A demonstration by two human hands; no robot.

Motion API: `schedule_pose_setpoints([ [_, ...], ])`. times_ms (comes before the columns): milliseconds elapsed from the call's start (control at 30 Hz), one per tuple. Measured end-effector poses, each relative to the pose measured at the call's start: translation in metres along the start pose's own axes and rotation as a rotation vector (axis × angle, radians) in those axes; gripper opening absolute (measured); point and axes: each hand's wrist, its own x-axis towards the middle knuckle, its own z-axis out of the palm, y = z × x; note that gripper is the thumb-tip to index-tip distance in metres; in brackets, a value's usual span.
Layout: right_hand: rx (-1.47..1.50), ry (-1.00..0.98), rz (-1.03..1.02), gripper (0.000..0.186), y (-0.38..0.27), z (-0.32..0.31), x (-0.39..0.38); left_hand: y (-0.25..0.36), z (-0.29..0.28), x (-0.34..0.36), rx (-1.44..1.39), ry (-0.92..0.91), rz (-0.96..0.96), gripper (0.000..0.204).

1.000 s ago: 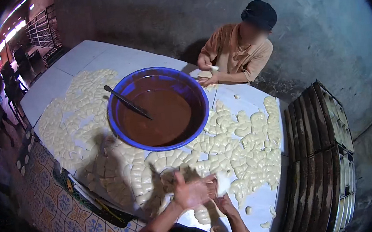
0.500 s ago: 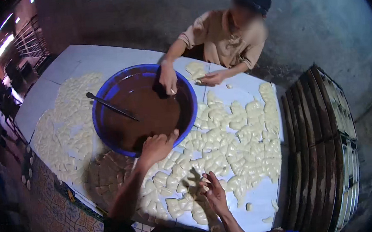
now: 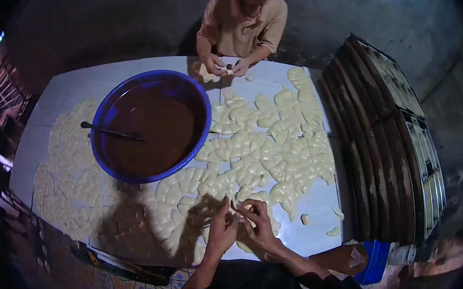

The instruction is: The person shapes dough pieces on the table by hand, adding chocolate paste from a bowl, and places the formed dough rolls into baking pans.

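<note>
My left hand [image 3: 222, 230] and my right hand [image 3: 259, 224] meet above the near edge of the table. Their fingertips are pinched together around a small piece of pale dough, mostly hidden by the fingers. Under and beyond my hands, many flattened pale-yellow dough pieces [image 3: 255, 159] lie side by side and overlapping on the white tabletop [image 3: 306, 248]. Up and to the left of my hands stands a large blue basin [image 3: 207, 113] holding a smooth brown mass [image 3: 158, 120]. A dark long-handled utensil [image 3: 110, 131] rests over its left rim, dipping in.
Across the table a person in a tan shirt [image 3: 243, 25] works a dough piece with a dark lump in both hands. More dough pieces [image 3: 63, 175] cover the left side. Stacked trays [image 3: 375, 148] rise beyond the right edge. A blue container [image 3: 376, 261] sits low at right.
My left hand has left the basin's near rim and come to my right hand; both now pinch dough. The person opposite has withdrawn a hand from the basin. The view has shifted.
</note>
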Motion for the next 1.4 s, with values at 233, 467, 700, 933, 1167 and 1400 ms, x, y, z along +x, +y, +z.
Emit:
schedule_pose_setpoints([
  [233, 0.330, 0.069, 0.108, 0.015, -0.003, -0.032, -0.014, -0.023, 0.025, -0.018, -0.353, -0.081, 0.057, 0.017],
  [467, 0.121, -0.074, 0.141, 0.031, 0.003, -0.049, -0.054, -0.027, 0.046, -0.033, -0.515, -0.072, -0.316, 0.031],
  [700, 0.660, -0.227, 0.620, 0.053, 0.039, -0.070, -0.086, -0.038, 0.067, -0.038, -0.136, -0.395, 0.266, 0.050],
  [933, 0.310, 0.108, 0.561, 0.041, 0.064, -0.140, -0.110, -0.014, 0.072, -0.039, -0.335, -0.390, 0.276, 0.065],
  [1167, 0.217, 0.467, 0.680, 0.039, 0.175, -0.157, -0.110, -0.032, 0.048, -0.025, -0.254, -0.195, 0.182, 0.032],
  [1400, -0.162, 0.240, 0.558, 0.067, 0.134, -0.166, -0.115, -0.054, 0.020, -0.025, -0.293, 0.072, 0.139, 0.020],
])
